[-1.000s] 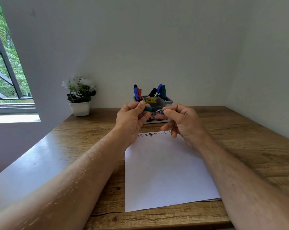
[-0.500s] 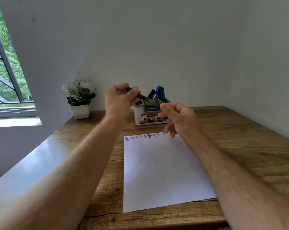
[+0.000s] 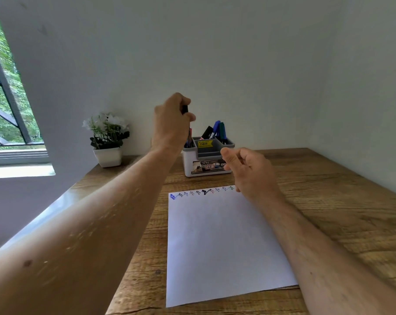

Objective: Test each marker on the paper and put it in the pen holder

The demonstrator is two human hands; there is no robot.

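My left hand (image 3: 171, 123) is raised over the left side of the white and grey pen holder (image 3: 207, 165) and grips a marker (image 3: 185, 109) upright, only its dark top showing between the fingers. My right hand (image 3: 247, 170) hovers in front of the holder's right side, fingers loosely curled and holding nothing. Blue and green markers (image 3: 218, 130) stand in the holder's back right compartment. A white sheet of paper (image 3: 222, 244) lies on the wooden desk (image 3: 328, 201), with a row of small coloured scribbles (image 3: 201, 192) along its far edge.
A small white pot with a flowering plant (image 3: 107, 138) stands at the back left of the desk. A window (image 3: 4, 105) is at the far left. White walls close in the desk behind and to the right.
My left hand has lifted the marker away from my right hand, turned it upright and brought it over the holder's left side. My right hand let go and stayed low.
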